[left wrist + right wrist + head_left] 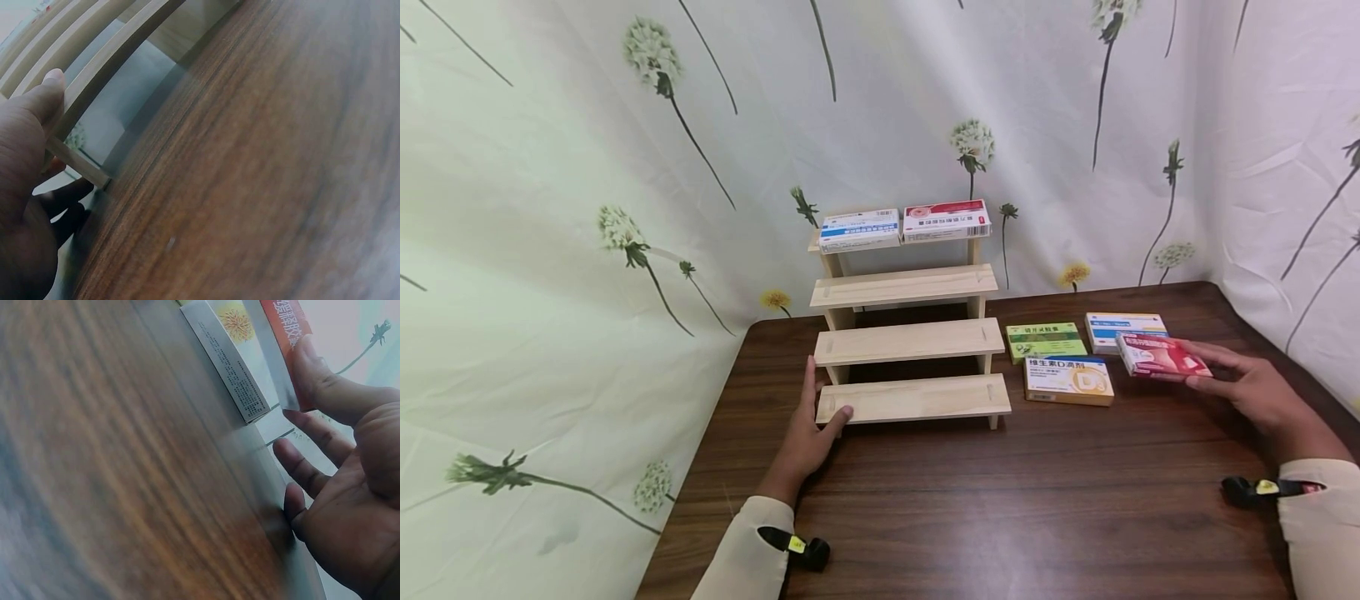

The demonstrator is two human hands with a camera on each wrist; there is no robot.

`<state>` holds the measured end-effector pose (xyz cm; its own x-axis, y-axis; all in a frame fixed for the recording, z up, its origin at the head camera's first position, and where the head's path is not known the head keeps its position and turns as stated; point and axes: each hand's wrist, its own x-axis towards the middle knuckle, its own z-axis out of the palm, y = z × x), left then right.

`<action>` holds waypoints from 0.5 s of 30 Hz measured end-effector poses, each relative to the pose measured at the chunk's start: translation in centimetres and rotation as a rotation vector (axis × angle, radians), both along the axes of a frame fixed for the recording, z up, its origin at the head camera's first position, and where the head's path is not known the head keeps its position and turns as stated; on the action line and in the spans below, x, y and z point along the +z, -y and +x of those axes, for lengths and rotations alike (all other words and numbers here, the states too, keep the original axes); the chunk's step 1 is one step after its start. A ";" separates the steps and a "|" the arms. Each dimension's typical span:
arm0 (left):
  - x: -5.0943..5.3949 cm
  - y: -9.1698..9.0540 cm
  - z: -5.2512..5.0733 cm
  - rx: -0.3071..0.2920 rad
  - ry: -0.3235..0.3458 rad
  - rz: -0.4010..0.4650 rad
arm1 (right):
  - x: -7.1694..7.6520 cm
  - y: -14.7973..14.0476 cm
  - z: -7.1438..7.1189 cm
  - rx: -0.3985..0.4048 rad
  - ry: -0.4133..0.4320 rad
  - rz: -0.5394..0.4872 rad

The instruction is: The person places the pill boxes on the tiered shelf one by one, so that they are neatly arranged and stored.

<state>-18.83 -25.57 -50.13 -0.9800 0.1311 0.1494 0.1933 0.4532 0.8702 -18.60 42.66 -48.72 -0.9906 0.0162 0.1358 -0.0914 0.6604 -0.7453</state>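
A red-and-white box [1161, 357] is pinched by its right end between the thumb and fingers of my right hand [1262, 392], slightly above the table. In the right wrist view the thumb lies on the red box [286, 344]. My left hand [808, 442] holds the left end of the lowest step of a wooden four-step rack [917, 398], thumb on top and fingers along the side; the left wrist view shows the thumb on the step's edge [100, 78]. On the top step lie a blue-and-white box [859, 231] and a red-topped white box [947, 222].
Right of the rack, on the dark wooden table [1000, 508], lie a green box [1045, 341], a white-and-orange box [1067, 380] and a blue-and-white box [1123, 328], partly behind the held one. A flower-patterned cloth [880, 125] hangs behind and at both sides.
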 end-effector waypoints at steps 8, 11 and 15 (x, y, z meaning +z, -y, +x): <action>0.1 0.0 0.1 0.003 -0.008 0.001 | 0.4 0.3 -0.1 -0.067 0.033 0.031; 0.1 0.0 0.1 0.007 -0.010 -0.007 | 0.8 0.4 -0.2 -0.086 0.063 0.033; 0.0 -0.1 0.1 0.005 -0.011 -0.009 | 1.3 0.5 -0.3 -0.101 0.045 0.043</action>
<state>-18.71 -25.52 -50.09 -0.9790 0.1274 0.1591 0.2005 0.4616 0.8641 -18.93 42.14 -47.45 -0.9893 0.1116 0.0944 0.0100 0.6963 -0.7177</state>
